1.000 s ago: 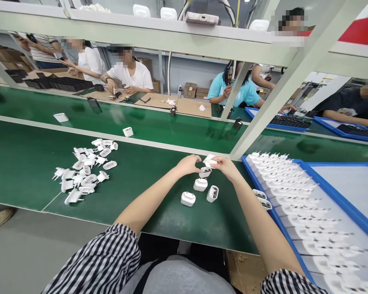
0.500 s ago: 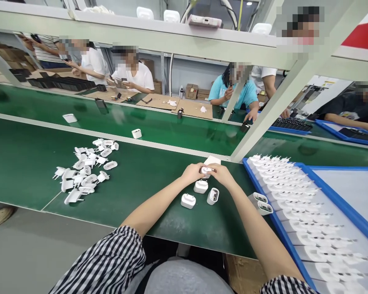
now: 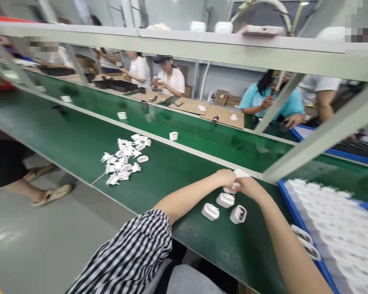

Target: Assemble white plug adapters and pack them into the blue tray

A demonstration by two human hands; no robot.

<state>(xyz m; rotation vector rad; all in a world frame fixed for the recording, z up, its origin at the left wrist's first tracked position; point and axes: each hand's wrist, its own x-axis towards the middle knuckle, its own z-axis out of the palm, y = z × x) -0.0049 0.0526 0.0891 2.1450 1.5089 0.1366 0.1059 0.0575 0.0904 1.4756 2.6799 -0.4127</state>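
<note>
My left hand (image 3: 227, 178) and my right hand (image 3: 247, 187) meet over the green bench, fingers closed around a white charger piece (image 3: 231, 189). My fingers hide most of it. Just behind them shows part of a white block (image 3: 241, 173). Close below my hands stands a white charger housing (image 3: 225, 200) with its pins up. A second housing (image 3: 210, 212) sits to its left, also pins up. To the right, an open housing (image 3: 238, 214) shows dark parts inside. A loose pile of white plug covers (image 3: 124, 157) lies further left.
At right, a blue-rimmed tray (image 3: 290, 208) holds rows of white chargers, blurred. Two open housings (image 3: 306, 243) stand beside it, partly behind my right forearm. A slanting post (image 3: 294, 157) rises near my hands. Beyond the rail, a green belt (image 3: 199, 141) carries white housings; co-workers sit opposite.
My view has swung left, so the bench and pile appear further right, and a person's legs show at left. Both hands stay together on the white piece.
</note>
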